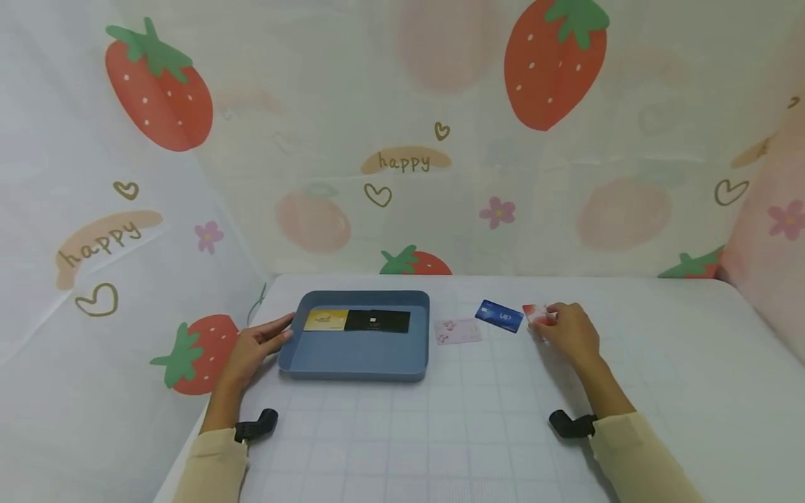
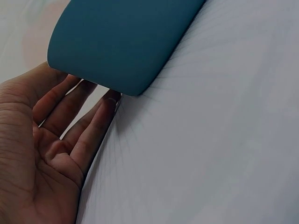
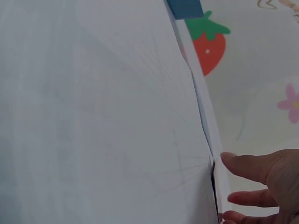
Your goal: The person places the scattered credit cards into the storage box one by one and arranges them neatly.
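Against the left side of a blue-grey tray rests my left hand, its fingers fairly straight. In the left wrist view the fingertips reach the tray's wall and are partly hidden behind it. Inside the tray, a gold card and a black card lie side by side. My right hand pinches a red-and-white card at the right of the cards on the table. In the right wrist view, thumb and fingertips are at a thin edge low in the picture.
A blue card lies just left of the held card. Between it and the tray is a pale pink patterned card. The white table meets a strawberry-print curtain at the back and left.
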Motion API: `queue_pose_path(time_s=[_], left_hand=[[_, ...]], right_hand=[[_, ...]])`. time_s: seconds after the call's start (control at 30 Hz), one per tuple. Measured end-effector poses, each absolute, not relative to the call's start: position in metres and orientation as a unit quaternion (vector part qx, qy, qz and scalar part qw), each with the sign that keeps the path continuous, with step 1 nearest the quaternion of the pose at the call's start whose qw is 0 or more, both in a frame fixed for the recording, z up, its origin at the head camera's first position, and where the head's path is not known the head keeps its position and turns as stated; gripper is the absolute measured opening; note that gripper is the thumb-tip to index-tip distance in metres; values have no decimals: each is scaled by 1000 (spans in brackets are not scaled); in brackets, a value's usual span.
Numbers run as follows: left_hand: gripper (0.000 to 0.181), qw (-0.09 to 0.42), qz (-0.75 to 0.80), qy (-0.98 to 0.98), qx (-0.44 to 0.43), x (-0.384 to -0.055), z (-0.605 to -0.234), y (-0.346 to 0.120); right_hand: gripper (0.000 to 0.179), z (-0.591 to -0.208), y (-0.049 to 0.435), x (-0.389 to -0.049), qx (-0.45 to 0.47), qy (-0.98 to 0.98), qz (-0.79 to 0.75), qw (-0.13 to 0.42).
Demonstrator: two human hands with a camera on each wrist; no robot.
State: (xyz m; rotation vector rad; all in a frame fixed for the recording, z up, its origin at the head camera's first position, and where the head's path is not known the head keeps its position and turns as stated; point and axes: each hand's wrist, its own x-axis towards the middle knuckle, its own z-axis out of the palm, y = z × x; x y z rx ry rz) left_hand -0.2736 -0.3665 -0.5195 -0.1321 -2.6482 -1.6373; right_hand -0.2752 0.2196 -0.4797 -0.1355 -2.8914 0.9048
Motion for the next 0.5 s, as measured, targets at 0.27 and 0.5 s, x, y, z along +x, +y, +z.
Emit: queue_pose_path(time_s=[0.27,0.5], left_hand=[[53,11,-535,-844,-44,-275,-518,-367],[54,14,-533,-845,-45,-276,-520,-369]], right_hand=[[68,-481,222,-277,-82,-950,299,20],[58,-480,224,-277,-94,-964,249,4]])
